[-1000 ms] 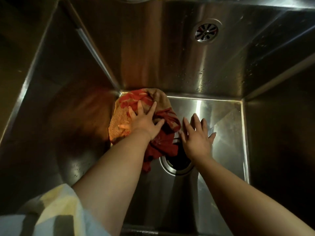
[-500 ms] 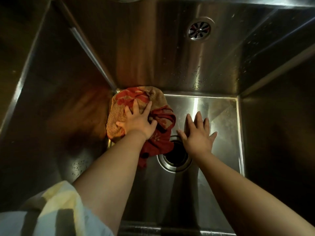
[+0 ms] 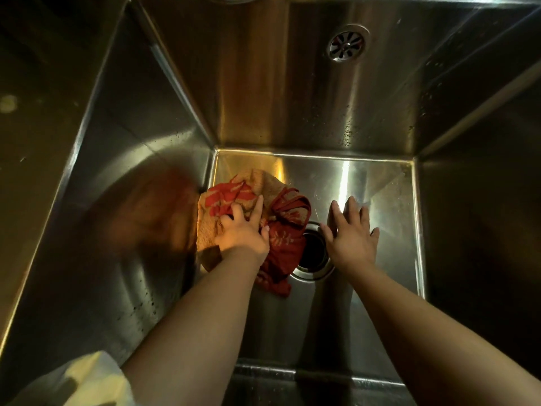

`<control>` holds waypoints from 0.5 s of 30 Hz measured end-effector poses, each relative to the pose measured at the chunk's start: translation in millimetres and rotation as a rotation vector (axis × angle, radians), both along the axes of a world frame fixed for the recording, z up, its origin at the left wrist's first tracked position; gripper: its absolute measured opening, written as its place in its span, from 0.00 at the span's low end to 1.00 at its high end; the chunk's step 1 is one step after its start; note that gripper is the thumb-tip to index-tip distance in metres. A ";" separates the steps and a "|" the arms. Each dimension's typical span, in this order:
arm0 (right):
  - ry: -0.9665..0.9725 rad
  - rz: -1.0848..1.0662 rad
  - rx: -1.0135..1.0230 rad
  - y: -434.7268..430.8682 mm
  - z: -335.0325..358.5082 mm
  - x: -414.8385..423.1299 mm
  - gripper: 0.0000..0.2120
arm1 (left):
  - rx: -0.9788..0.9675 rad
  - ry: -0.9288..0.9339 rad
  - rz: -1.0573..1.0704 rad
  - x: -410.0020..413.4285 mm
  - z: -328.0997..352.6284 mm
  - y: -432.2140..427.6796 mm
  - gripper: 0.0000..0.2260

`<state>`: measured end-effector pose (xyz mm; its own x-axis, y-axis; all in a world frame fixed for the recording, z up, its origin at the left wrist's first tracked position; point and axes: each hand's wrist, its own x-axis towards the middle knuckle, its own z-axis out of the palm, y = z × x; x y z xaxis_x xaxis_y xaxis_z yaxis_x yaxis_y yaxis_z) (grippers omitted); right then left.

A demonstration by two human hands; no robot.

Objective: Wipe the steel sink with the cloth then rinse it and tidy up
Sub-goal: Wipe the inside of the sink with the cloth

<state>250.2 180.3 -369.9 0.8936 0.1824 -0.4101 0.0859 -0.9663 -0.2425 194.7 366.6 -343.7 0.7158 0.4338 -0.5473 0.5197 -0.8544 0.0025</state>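
I look down into a deep steel sink [image 3: 380, 183]. A crumpled red and tan cloth [image 3: 285, 230] lies on the sink floor against the left wall, overlapping the left edge of the drain hole [image 3: 314, 250]. My left hand [image 3: 243, 232] presses down on the cloth with fingers spread over it. My right hand [image 3: 349, 232] rests flat on the sink floor just right of the drain, fingers apart, holding nothing.
A round overflow grille [image 3: 347, 45] sits high on the back wall. Water droplets speckle the back and left walls. A dark countertop [image 3: 32, 118] lies to the left of the sink. My pale sleeve [image 3: 79, 382] shows at the bottom left.
My left hand has dragged the cloth back from the far left corner towards me along the left wall. My right hand stays flat beside the drain.
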 end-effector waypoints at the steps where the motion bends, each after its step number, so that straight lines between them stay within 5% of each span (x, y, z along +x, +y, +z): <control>1: -0.002 0.003 -0.001 -0.3 0.0 -0.9 0.27 | 0.012 -0.016 -0.047 -3.9 -1.2 1.8 0.29; 9: -0.016 0.011 -0.018 -0.5 -3.1 -3.7 0.28 | -0.044 -0.122 -0.439 -10.5 -23.5 8.0 0.31; 15: -0.045 0.021 -0.014 -1.1 -6.7 -4.1 0.27 | -0.165 -0.006 -0.309 24.8 -28.6 13.5 0.27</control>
